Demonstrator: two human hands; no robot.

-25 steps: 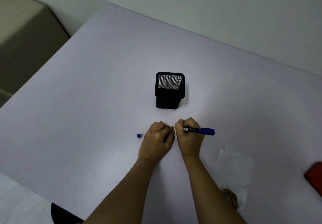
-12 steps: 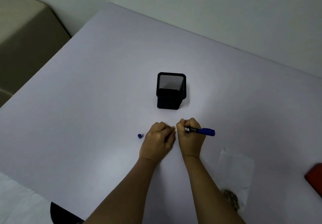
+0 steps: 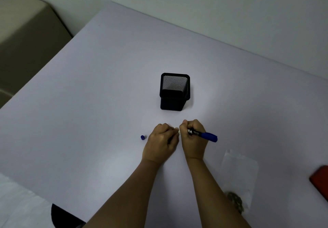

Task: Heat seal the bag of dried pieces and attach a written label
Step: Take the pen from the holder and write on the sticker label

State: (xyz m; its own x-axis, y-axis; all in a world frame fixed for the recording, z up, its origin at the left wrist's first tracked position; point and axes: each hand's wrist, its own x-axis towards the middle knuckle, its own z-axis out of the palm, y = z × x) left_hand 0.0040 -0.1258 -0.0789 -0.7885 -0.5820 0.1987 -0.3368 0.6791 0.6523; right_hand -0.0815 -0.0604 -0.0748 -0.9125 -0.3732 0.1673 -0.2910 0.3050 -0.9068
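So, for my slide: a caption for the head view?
Right hand writes with blue marker beside left hand, bag waiting nearby.

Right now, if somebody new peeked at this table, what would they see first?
First, the two hands close together in the middle of the pale table: the right hand holds a blue marker, and the left hand is curled beside its tip. Just behind them stands a black mesh pen cup. A tiny blue cap lies left of the hands, and a clear bag of dried pieces lies at the right.
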